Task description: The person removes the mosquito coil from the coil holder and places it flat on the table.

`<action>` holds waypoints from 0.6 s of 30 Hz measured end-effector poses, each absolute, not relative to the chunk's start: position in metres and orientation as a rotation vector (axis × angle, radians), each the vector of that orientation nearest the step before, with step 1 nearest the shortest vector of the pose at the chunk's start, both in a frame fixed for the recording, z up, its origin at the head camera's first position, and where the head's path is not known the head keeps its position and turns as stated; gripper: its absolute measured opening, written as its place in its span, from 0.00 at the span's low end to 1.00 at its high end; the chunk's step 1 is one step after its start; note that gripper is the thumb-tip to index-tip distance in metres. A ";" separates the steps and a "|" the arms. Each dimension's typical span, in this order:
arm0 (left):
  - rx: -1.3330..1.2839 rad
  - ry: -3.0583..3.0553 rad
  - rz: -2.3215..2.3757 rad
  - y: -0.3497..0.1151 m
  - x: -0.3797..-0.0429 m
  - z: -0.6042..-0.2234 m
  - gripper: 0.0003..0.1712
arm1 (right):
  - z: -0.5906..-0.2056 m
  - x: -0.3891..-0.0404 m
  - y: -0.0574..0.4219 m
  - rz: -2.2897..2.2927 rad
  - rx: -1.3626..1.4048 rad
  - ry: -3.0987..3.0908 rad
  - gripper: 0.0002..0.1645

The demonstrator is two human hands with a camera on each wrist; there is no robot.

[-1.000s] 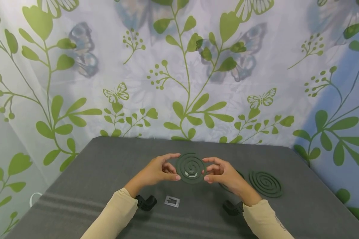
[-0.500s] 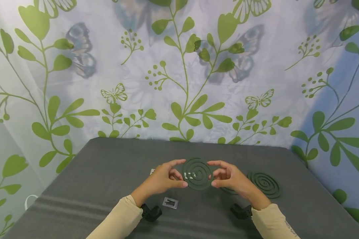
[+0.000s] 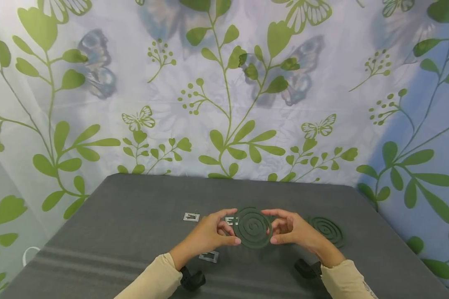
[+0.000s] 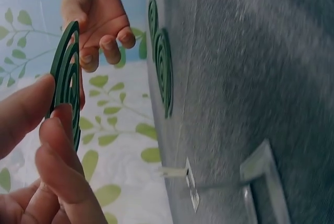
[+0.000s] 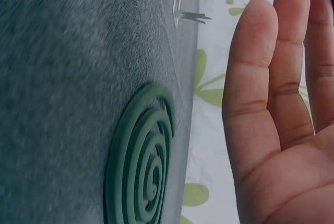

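A dark green mosquito coil [image 3: 252,227] is held up above the table, its flat spiral facing the head camera. My left hand [image 3: 212,232] pinches its left edge between thumb and fingertips, while my right hand [image 3: 297,229] holds the opposite edge the same way. Seen from the left wrist, the coil [image 4: 65,72] stands nearly edge-on between the hands. The right wrist view shows the fingers of the right hand [image 5: 282,125] extended, with the held coil mostly out of frame. A second coil [image 3: 326,231] lies on the table beyond the right wrist.
Small metal coil stands lie on the grey table [image 3: 149,199]: one stand [image 3: 191,217] left of the hands, another [image 3: 208,256] nearer, a third [image 3: 230,221] partly behind the left fingers. Another coil [image 5: 120,166] lies under the right hand. A patterned cloth [image 3: 247,83] hangs behind.
Both hands have moved right and lower in the head view, carrying the coil between them. The metal stands beyond the left hand have come out from behind it. The grip looks the same.
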State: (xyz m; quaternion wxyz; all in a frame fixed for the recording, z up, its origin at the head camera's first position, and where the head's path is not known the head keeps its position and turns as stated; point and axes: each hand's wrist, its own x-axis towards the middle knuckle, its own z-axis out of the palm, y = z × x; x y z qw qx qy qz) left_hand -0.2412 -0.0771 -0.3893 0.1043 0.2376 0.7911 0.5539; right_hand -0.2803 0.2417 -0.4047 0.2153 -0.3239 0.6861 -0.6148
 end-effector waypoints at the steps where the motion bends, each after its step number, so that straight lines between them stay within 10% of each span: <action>1: 0.698 2.337 1.632 -0.076 -0.240 -0.390 0.46 | -0.405 -0.280 0.243 -1.700 -0.895 1.904 0.45; 18: 0.663 2.252 1.649 -0.050 -0.227 -0.396 0.44 | -0.408 -0.271 0.274 -1.683 -0.885 1.819 0.36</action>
